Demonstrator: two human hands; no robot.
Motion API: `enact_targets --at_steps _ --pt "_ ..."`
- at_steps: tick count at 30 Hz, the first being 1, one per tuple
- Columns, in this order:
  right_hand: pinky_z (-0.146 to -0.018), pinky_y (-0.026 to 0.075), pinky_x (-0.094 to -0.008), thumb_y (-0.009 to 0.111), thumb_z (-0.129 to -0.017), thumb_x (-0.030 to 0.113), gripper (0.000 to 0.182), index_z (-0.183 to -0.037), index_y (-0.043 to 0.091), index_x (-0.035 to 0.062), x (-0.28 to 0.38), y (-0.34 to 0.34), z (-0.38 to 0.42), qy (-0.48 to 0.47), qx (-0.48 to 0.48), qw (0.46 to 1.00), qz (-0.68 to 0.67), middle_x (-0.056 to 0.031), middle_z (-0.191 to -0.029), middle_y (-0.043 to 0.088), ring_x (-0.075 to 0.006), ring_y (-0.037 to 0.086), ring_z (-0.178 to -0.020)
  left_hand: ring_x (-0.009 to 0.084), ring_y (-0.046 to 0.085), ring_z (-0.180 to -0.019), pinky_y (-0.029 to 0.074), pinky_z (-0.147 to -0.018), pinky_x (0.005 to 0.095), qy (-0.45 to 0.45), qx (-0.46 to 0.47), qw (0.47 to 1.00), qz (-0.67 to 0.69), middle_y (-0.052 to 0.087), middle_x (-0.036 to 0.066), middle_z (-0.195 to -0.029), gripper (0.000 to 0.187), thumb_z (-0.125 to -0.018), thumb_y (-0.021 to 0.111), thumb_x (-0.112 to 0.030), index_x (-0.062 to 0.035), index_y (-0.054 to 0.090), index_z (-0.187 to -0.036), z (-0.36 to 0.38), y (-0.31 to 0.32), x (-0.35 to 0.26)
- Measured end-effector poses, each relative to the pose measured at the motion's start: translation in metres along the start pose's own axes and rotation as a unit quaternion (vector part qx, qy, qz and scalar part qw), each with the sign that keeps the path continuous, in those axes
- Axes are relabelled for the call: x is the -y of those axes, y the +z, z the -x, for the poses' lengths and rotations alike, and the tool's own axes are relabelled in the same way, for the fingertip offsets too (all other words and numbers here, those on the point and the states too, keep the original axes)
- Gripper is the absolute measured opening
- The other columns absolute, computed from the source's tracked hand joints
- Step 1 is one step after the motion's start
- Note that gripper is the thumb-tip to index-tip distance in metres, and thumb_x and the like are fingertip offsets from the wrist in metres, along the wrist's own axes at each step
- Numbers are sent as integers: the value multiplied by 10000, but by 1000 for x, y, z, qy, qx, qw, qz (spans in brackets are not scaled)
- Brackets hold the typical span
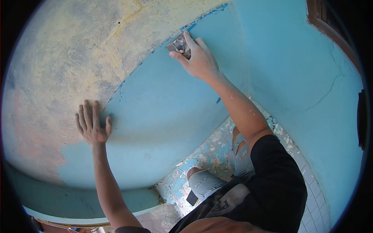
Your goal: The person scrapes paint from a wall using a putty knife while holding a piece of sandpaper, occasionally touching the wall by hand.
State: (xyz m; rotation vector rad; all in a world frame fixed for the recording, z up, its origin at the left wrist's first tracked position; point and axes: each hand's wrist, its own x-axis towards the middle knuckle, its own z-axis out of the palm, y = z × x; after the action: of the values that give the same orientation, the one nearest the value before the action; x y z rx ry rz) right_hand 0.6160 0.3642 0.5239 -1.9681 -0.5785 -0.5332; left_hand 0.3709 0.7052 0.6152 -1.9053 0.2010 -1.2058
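Note:
My right hand (202, 60) grips a small, dark, worn flat scraper (178, 46), its edge against the wall along the border between bare plaster and blue paint. Part of the scraper is hidden under my fingers. Lower on the left, my left hand (93, 122) lies flat on the wall with fingers spread, holding nothing. It rests near the lower end of the same border. The stripped plaster (77, 54) is patchy cream, grey and pinkish. Light blue paint (167, 105) covers the rest, with darker blue flecks along the border.
Flaked paint chips (210, 155) litter the tiled floor around my knees. A blue ledge (77, 196) runs along the lower left. On the right, another blue wall (287, 70) has a crack (330, 89) and a brown frame (334, 33) at its upper corner.

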Motion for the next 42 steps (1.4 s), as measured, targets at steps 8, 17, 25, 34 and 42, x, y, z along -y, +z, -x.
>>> enact_targets --at_steps 8,17,25,34,42 --pt "-899 535 -422 594 -935 727 998 -1588 376 5 -1 -3 -24 36 -103 994 6 -191 -1171 576 -332 622 -1063 306 466 -1464 320 -1218 490 -18 17 1000 -11 521 112 -1567 616 -1025 451 -593 -202 605 -1475 3 1 0" --pt "-916 527 -439 586 -936 733 999 -1595 371 14 -11 -16 -32 20 -87 995 46 -194 -1144 590 -349 619 -1068 299 458 -1470 315 -1225 490 -20 12 1000 3 520 105 -1569 617 -1018 467 -597 -212 599 -1482 5 0 -2" --pt "-886 555 -464 577 -938 730 984 -1593 370 26 -19 -10 -23 13 -71 994 77 -193 -1194 573 -342 641 -1076 290 453 -1474 306 -1235 490 -29 9 999 12 513 89 -1577 615 -1015 469 -603 -231 591 -1489 5 1 -1" --pt "-921 539 -476 555 -947 733 972 -1601 361 41 -17 -16 -27 25 -77 993 88 -218 -1250 573 -385 631 -1109 285 439 -1487 286 -1244 483 -33 20 999 24 507 93 -1583 604 -1005 516 -559 -219 578 -1500 6 -2 -1" --pt "-929 517 -491 615 -940 683 934 -1579 405 35 -15 -19 -27 11 -85 995 51 -222 -1181 603 -407 626 -1089 267 438 -1485 277 -1265 471 -70 59 995 39 493 66 -1593 594 -977 544 -559 -251 593 -1482 6 -8 0"
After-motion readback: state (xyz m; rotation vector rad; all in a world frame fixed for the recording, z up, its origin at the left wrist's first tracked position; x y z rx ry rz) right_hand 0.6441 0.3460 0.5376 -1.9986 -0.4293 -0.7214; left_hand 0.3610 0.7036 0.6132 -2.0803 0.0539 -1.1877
